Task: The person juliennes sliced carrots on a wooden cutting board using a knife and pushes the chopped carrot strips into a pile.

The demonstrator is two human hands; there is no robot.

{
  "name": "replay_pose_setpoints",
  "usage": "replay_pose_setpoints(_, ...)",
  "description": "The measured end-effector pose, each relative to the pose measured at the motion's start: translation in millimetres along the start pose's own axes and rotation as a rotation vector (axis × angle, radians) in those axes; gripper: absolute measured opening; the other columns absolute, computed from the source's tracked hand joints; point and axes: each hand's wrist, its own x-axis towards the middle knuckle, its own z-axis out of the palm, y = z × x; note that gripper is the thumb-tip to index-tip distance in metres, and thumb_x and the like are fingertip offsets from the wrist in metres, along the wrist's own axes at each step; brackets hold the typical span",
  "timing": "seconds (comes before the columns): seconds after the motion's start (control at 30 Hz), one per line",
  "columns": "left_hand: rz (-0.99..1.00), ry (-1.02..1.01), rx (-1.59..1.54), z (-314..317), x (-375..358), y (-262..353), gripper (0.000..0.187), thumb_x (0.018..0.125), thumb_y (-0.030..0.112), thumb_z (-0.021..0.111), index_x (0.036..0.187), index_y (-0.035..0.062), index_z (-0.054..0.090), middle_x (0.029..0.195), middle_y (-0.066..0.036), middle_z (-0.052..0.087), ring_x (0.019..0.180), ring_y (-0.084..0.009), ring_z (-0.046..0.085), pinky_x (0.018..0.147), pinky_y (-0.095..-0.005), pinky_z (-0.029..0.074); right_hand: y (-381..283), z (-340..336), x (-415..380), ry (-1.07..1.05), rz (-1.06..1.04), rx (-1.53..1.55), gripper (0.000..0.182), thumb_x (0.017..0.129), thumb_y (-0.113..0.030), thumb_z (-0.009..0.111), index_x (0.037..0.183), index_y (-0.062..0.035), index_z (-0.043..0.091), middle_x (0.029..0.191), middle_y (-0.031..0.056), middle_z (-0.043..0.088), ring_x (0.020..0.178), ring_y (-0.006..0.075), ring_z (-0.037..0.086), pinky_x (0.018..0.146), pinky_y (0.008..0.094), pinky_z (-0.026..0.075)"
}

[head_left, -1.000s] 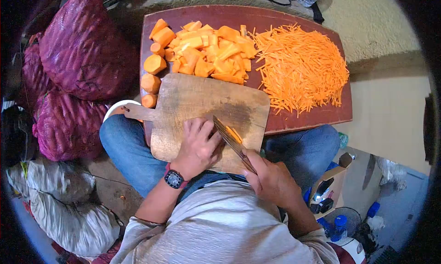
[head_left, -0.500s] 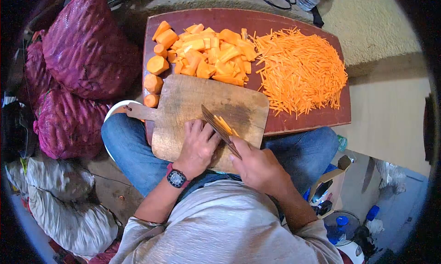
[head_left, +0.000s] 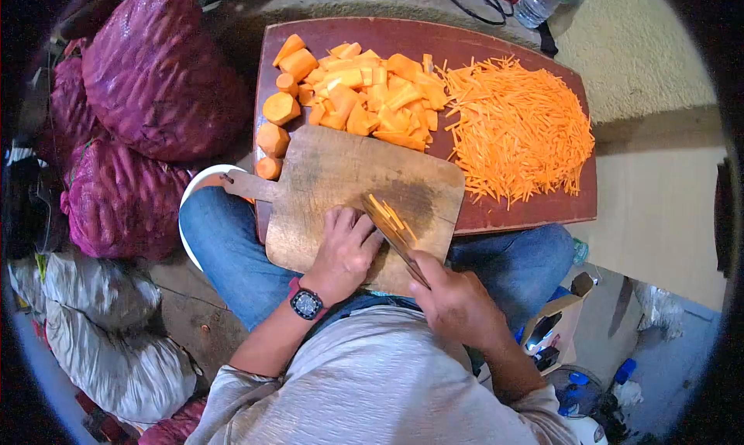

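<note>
My right hand [head_left: 457, 298] is wrapped round the handle of a knife [head_left: 401, 242], its blade slanting across a wooden cutting board [head_left: 310, 174]. Thin carrot strips [head_left: 394, 216] lie along the blade's right side. Curled fingers of my left hand [head_left: 342, 251] press down on the board just left of the blade; whatever is under them is hidden. Beyond the board are a heap of flat carrot slices [head_left: 372, 96] and several thick carrot chunks [head_left: 280, 109]. A large pile of carrot shreds [head_left: 519, 127] lies to their right.
The board lies over my lap and overlaps a dark red table [head_left: 542, 210]. Purple mesh sacks [head_left: 167, 73] stand at the left, with white sacks [head_left: 116, 352] below them. A plastic bottle [head_left: 539, 5] lies at the top right, and an open box [head_left: 559, 321] sits near my right knee.
The view has shifted slightly, so the scene sits further right. Against the board, the knife has moved a little right and towards me. More of the strips beside the blade show now.
</note>
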Motion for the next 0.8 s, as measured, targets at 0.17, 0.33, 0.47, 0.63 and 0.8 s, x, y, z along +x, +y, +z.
replay_pose_setpoints(0.17, -0.033, 0.023, 0.021, 1.2, -2.2, 0.2, 0.031, 0.082, 0.012, 0.066, 0.109, -0.0011, 0.075, 0.112, -0.014, 0.063, 0.106, -0.0344, 0.057, 0.101, -0.0523, 0.043, 4.0, 11.3, 25.4, 0.047, -0.024, -0.017, 0.046, 0.104, -0.016, 0.065, 0.145, -0.0002, 0.050, 0.113, 0.0308, 0.073, 0.100, 0.0491, 0.073, 0.080, 0.0560, 0.060)
replay_pose_setpoints(0.33, -0.010, 0.021, 0.028, -0.5, -1.7, -0.8, 0.032, 0.082, 0.012, 0.068, 0.110, -0.0012, 0.074, 0.114, -0.014, 0.063, 0.107, -0.0346, 0.057, 0.101, -0.0527, 0.043, -5.0, -2.4, 8.2, -0.022, 0.025, 0.075, 0.045, 0.105, -0.017, 0.064, 0.143, 0.0002, 0.050, 0.109, 0.0324, 0.073, 0.101, 0.0514, 0.072, 0.082, 0.0591, 0.058)
replay_pose_setpoints(0.47, -0.020, 0.023, -0.013, 1.2, -2.3, -1.7, 0.032, 0.081, 0.012, 0.068, 0.109, -0.0013, 0.074, 0.115, -0.015, 0.064, 0.108, -0.0356, 0.057, 0.101, -0.0535, 0.043, 6.9, 10.8, 9.4, 0.052, -0.067, 0.025, 0.046, 0.104, -0.018, 0.065, 0.144, 0.0001, 0.050, 0.108, 0.0316, 0.073, 0.099, 0.0508, 0.072, 0.079, 0.0577, 0.059)
replay_pose_setpoints(0.63, -0.007, 0.046, 0.026, 3.2, -3.6, -1.9, 0.032, 0.079, 0.012, 0.069, 0.108, -0.0027, 0.073, 0.113, -0.016, 0.063, 0.108, -0.0369, 0.057, 0.100, -0.0544, 0.044, -3.3, -0.7, 24.4, -0.045, -0.006, -0.004, 0.048, 0.103, -0.018, 0.066, 0.145, -0.0005, 0.050, 0.110, 0.0305, 0.074, 0.099, 0.0497, 0.073, 0.080, 0.0563, 0.060)
replay_pose_setpoints(0.8, -0.035, -0.004, 0.024, 2.8, -7.3, -0.1, 0.033, 0.078, 0.012, 0.069, 0.106, -0.0035, 0.073, 0.110, -0.016, 0.061, 0.108, -0.0380, 0.057, 0.100, -0.0552, 0.044, 1.1, 10.0, 12.5, -0.026, 0.015, 0.002, 0.047, 0.104, -0.018, 0.065, 0.145, -0.0001, 0.050, 0.112, 0.0315, 0.073, 0.103, 0.0507, 0.072, 0.084, 0.0573, 0.059)
